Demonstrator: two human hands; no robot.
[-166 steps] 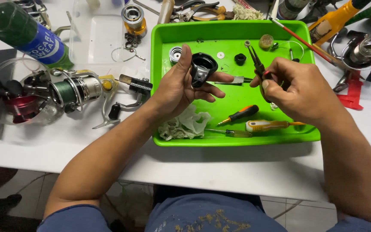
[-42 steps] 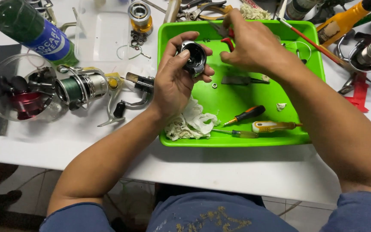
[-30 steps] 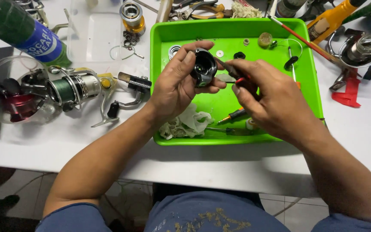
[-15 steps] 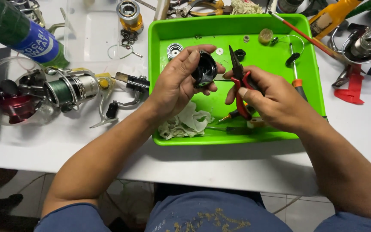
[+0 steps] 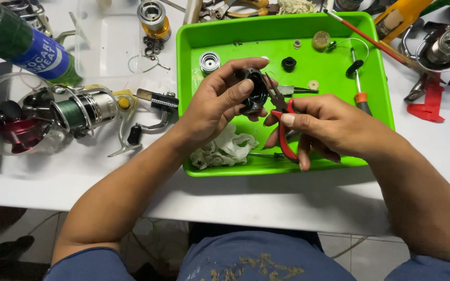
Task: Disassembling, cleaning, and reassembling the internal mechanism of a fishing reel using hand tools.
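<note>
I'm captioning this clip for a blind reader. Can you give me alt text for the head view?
Over a green tray, the left hand holds a black reel part while the right hand works red-handled pliers at it. A crumpled rag lies in the tray; a fishing reel sits to its left.

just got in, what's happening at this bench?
A person is working over a green tray. The left hand holds a small black reel part, while the right hand grips red-handled pliers with the tip at that part. A crumpled rag and small loose pieces lie in the tray; a fishing reel sits on the table to the left.
</note>
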